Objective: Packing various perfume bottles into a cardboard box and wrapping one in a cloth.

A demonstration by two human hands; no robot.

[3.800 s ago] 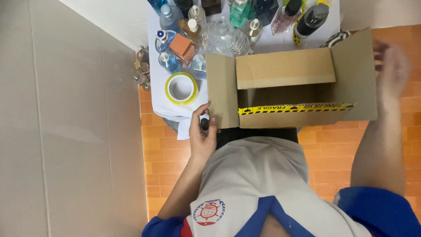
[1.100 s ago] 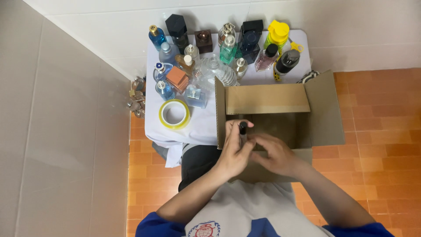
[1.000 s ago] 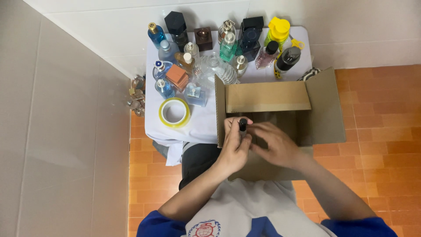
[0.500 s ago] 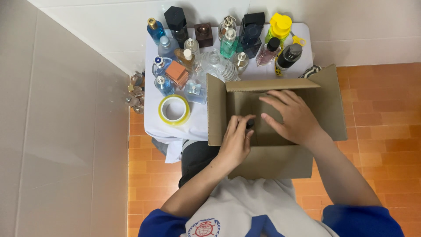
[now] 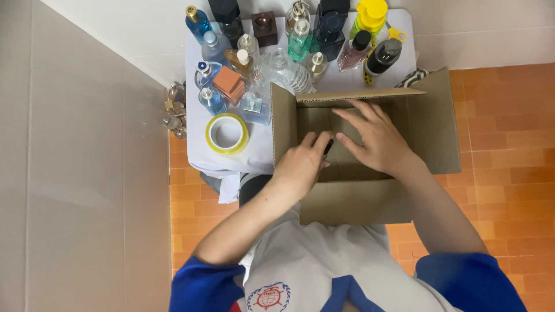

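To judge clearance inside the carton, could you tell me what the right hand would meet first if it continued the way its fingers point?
Probably the cardboard box's far wall, though depth is unclear.

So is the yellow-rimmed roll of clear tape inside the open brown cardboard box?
No, the tape roll lies on the white-covered table, left of the cardboard box.

Both hands have moved from above the near flap down into the cardboard box (image 5: 428, 127). The left hand (image 5: 300, 164) has lowered its small black-capped bottle (image 5: 328, 147) inside, and the right hand (image 5: 376, 141), earlier at the bottle, now lies spread beside it.
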